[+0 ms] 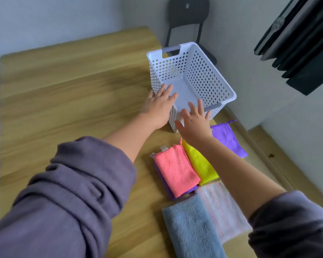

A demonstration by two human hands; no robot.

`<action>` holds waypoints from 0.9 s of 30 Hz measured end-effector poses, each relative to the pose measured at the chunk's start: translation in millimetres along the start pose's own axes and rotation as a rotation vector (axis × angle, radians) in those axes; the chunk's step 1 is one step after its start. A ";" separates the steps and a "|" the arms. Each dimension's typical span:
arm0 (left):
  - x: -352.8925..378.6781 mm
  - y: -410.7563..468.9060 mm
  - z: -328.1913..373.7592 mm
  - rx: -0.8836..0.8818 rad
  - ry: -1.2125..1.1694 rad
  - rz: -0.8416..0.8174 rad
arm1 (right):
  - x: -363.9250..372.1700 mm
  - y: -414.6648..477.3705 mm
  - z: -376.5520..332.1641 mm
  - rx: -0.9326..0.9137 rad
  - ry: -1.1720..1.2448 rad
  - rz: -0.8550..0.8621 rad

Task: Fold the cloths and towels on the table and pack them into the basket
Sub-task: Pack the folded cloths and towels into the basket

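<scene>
The left hand (159, 106) lays straight fingers on the left rim of the basket (203, 77), the right hand (194, 121) spreads its fingers over the near rim. Folded cloths (175, 172) lie just in front of the basket. I would pull it evenly, so it does not tip

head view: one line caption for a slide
Left hand and right hand open at the rim of the white basket; pink cloth, yellow cloth and blue towel folded on the table

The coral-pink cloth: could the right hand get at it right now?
Probably yes: the right hand is open and empty, and the coral-pink cloth lies close by with nothing on top of it.
</scene>
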State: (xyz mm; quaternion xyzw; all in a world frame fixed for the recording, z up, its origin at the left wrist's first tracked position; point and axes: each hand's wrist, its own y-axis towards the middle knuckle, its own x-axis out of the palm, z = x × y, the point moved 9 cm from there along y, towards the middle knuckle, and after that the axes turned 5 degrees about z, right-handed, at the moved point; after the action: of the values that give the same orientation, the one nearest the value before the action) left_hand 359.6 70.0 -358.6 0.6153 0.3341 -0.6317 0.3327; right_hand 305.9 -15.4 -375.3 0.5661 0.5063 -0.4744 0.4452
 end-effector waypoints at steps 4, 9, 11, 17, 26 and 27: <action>10.4 31.8 -6.8 0.123 0.129 -0.024 | 2.8 17.3 4.8 -0.054 0.096 0.144; -0.9 26.9 -23.2 0.158 0.073 0.006 | -5.5 37.7 3.8 -0.281 0.178 0.217; 0.6 10.2 -45.1 0.098 0.039 -0.037 | -2.8 40.6 -8.6 -0.413 0.216 0.174; 10.5 -71.6 -94.5 0.013 0.051 -0.091 | 12.1 14.6 -73.9 -0.540 0.253 -0.038; 25.2 -201.3 -120.8 -0.161 0.018 -0.116 | 29.0 -64.5 -160.8 -0.614 -0.020 -0.214; 25.2 -211.6 -118.2 -0.165 0.014 -0.114 | 29.8 -73.1 -165.2 -0.618 -0.026 -0.217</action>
State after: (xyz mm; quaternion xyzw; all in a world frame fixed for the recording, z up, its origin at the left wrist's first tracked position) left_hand 248.7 285.6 -383.4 0.5701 0.4217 -0.6158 0.3435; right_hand 248.5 158.4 -381.1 0.3406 0.6782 -0.3501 0.5491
